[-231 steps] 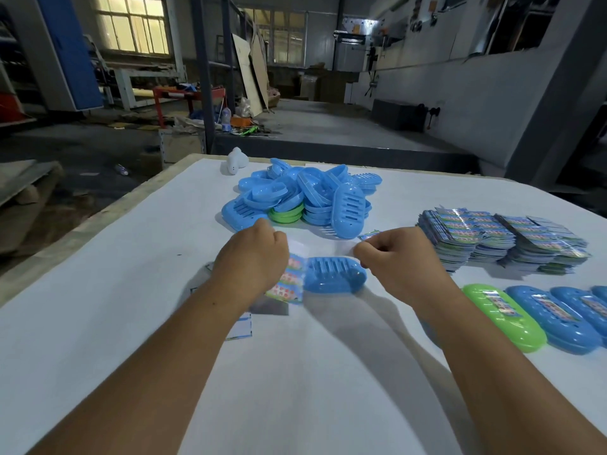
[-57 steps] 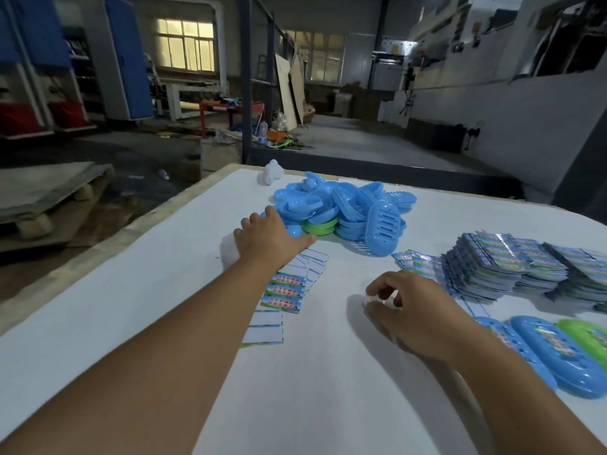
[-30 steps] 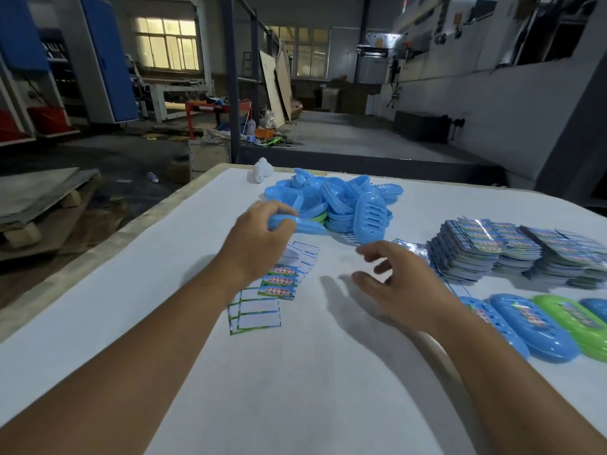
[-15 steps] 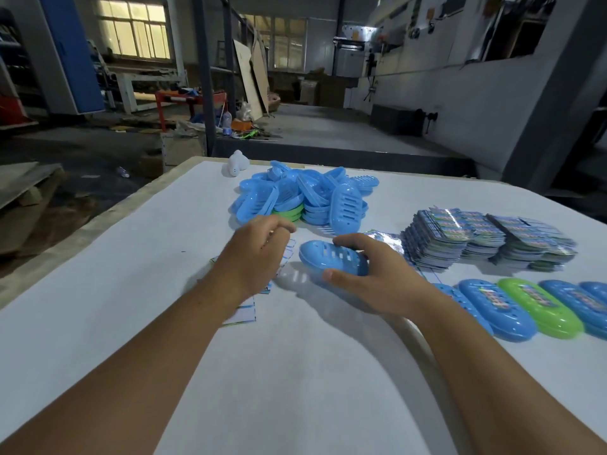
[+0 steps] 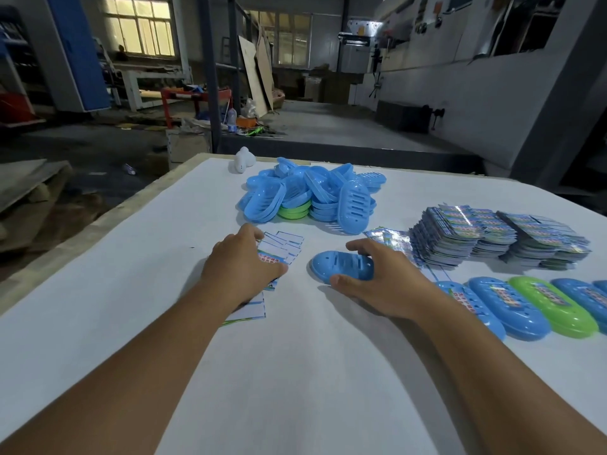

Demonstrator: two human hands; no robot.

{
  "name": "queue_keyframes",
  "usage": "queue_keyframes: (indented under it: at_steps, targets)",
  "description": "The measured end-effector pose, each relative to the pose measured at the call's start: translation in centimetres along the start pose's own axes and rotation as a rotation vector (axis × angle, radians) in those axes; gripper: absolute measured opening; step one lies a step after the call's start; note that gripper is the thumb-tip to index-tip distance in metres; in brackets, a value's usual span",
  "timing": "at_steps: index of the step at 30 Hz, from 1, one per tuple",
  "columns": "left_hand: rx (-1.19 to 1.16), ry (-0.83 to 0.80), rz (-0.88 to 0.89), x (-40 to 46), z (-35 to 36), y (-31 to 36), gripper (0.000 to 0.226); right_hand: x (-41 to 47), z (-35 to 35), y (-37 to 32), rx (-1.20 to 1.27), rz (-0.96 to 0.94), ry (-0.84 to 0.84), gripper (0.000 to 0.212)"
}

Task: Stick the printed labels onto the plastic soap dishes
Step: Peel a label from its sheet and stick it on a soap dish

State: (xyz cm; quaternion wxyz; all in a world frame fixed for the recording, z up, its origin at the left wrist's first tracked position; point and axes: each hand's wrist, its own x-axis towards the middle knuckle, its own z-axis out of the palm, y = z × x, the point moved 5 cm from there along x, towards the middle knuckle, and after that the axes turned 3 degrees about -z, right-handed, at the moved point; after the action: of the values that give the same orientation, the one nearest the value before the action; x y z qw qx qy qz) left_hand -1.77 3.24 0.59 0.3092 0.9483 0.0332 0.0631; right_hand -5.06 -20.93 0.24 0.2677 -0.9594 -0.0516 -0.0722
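Right hand point(image 5: 381, 284) fingers curled over a blue oval slotted plastic soap dish point(image 5: 341, 266), thumb at its near edge, gripping it; dish sits upside down on the white table point(image 5: 295, 372). Left hand point(image 5: 241, 264) lies on loose printed label cards point(image 5: 284, 247) just left of the dish, fingers bent on a label; can't tell if pinched. Pile of blue and green unlabelled dishes point(image 5: 308, 195) behind. Stacks of printed labels point(image 5: 492, 238) at right. Row of labelled dishes point(image 5: 525, 305) near right edge.

The soap dishes point(image 5: 307, 195) are smooth, faintly glossy plastic, blue and green. The label stacks point(image 5: 492, 234) are shiny printed paper, glinting at the edges. The table point(image 5: 295, 372) top looks matt white, with a wood-like rim.
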Motion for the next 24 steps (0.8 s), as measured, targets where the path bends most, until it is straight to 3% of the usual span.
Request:
queue_keyframes:
  at_steps: [5,8,12,18,24]
  targets:
    - [-0.376,0.077,-0.014,0.3,-0.2,0.1,0.041,-0.1,-0.3,-0.3,0.058,0.010,0.062,0.063]
    - [-0.623,0.089,-0.033,0.4,-0.6,0.7,0.016,-0.2,-1.3,-0.6,0.133,-0.013,0.219,0.046]
    - [-0.849,0.011,0.021,-0.2,-0.5,1.9,0.011,-0.4,-1.8,-1.7,0.409,-0.071,0.331,0.023]
    - [-0.833,-0.195,0.131,-1.7,0.8,3.5,0.010,-0.4,-0.3,-3.6,0.805,-0.166,0.165,0.022]
    - [-0.748,-0.137,0.129,-1.5,0.4,3.4,0.020,-0.4,-0.6,-3.2,0.837,-0.112,0.176,0.020]
